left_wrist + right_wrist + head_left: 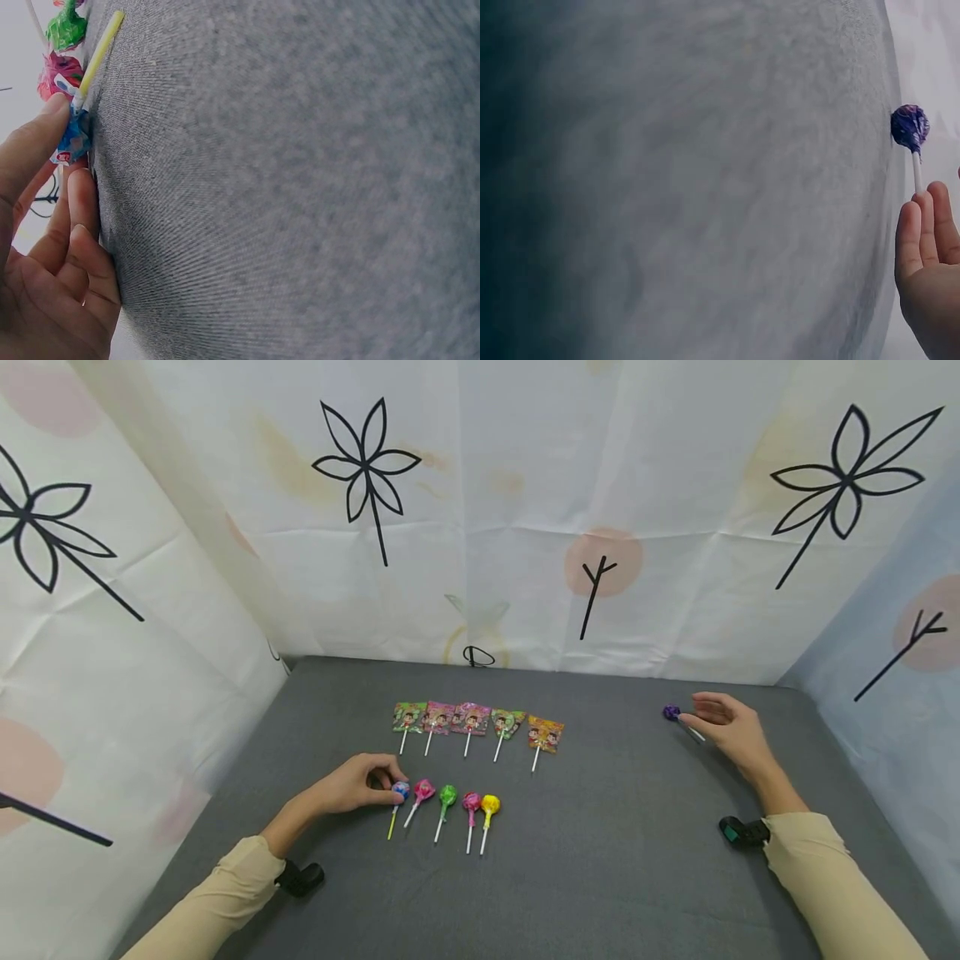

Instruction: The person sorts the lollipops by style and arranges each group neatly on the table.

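Observation:
My left hand [358, 784] pinches a blue-wrapped lollipop [73, 139] by its head, thumb on the near side. Its yellow stick [392, 823] points toward me, low over the grey cloth. This lollipop is at the left end of a row with a pink one [424, 789], a green one [447, 795], another pink one [471, 802] and a yellow one [491, 804]. Far to the right, my right hand [731, 731] is at a purple lollipop [671, 712], thumb and fingers spread apart. In the right wrist view its straight fingers overlap the end of the white stick [918, 174].
Behind the row lie several lollipops in flat printed packets, among them a green one [408, 717], a pink one [471, 719] and an orange one [545, 734]. Grey cloth covers the table [600, 860]. Patterned white curtains [510, 460] rise at its back and sides.

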`<state>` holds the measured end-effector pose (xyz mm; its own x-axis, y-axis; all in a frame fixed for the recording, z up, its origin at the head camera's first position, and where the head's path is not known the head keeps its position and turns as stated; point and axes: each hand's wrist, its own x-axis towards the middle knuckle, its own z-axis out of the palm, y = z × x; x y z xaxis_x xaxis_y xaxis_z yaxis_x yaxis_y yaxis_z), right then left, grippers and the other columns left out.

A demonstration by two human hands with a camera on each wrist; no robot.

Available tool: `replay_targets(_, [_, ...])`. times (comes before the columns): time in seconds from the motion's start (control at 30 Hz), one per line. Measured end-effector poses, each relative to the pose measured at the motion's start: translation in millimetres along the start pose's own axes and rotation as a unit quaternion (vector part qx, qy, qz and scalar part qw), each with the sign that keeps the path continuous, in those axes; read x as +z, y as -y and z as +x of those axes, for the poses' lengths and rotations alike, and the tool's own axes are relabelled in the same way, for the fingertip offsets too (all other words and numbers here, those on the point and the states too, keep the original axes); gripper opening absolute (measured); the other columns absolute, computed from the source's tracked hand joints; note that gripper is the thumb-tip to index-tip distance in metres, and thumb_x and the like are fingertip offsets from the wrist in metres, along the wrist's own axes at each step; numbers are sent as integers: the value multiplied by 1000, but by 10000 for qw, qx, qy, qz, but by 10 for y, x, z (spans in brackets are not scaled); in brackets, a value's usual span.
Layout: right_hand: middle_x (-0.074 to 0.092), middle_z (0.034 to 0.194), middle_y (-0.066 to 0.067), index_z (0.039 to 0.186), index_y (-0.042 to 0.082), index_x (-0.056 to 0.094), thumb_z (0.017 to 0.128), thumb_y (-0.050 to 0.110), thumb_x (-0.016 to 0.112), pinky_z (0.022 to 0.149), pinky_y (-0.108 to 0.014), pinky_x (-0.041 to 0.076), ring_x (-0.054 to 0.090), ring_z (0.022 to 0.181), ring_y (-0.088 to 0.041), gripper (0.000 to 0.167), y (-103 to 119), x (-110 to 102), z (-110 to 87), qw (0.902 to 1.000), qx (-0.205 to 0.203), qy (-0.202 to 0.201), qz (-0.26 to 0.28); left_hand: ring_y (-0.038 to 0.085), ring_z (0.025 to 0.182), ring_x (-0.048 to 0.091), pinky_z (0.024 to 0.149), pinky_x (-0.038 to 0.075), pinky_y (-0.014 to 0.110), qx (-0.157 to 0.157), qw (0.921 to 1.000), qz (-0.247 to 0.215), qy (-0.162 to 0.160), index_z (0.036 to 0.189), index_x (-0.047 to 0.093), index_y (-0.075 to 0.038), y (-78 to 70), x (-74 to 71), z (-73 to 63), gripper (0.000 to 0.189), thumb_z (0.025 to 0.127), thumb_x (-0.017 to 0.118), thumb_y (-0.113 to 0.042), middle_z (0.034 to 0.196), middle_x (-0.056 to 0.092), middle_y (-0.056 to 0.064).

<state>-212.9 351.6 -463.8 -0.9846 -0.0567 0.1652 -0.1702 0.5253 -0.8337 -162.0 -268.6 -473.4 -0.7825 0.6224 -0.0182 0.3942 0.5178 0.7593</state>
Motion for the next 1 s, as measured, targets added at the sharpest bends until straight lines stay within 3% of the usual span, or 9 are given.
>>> replay_targets(0.17, [48,140,-33,146,-8,45,98,19,73,74,-12,44,47,125,-42,62,13,69,107,9998,44,182,-24,12,81,61,71,50,30,-5,10000,18,-2,102,71,-19,14,1,-8,14,92,80,-21,92,66,-8])
replay_targets(0.23, [47,140,-35,145,-8,46,97,18,74,73,-12,44,46,125,-46,62,11,92,147,9997,27,224,-43,12,80,61,71,50,30,13,10000,28,-7,102,71,-19,18,2,-11,14,92,80,-22,92,65,-8])
replay_targets(0.5, [56,131,-32,136,-8,57,94,16,78,77,-13,43,52,114,-37,53,-6,173,269,9991,-162,275,-274,11,80,61,71,50,30,33,10000,74,-35,102,71,-18,12,-4,-17,14,91,80,-20,93,65,-9])
replay_targets(0.77, [65,117,-28,120,-8,68,95,17,77,72,-14,46,55,91,0,37,-4,174,293,9979,-205,269,-557,12,81,61,71,50,30,12,10000,55,-7,102,71,-19,-6,-5,-16,14,92,80,-20,94,65,-8])
replay_targets(0.87, [65,116,-28,119,-9,68,95,16,77,70,-15,47,55,90,0,35,1,169,286,9978,-145,239,-593,12,81,61,71,50,31,25,10000,37,7,102,71,-19,-8,-3,-14,14,92,79,-21,95,65,-8])
replay_targets(1.0, [64,118,-28,120,-8,68,96,18,76,70,-17,46,57,95,-10,37,15,156,273,9978,14,138,-645,12,81,61,71,50,30,43,10000,30,19,102,70,-19,-14,-3,-9,13,93,79,-21,95,65,-8])
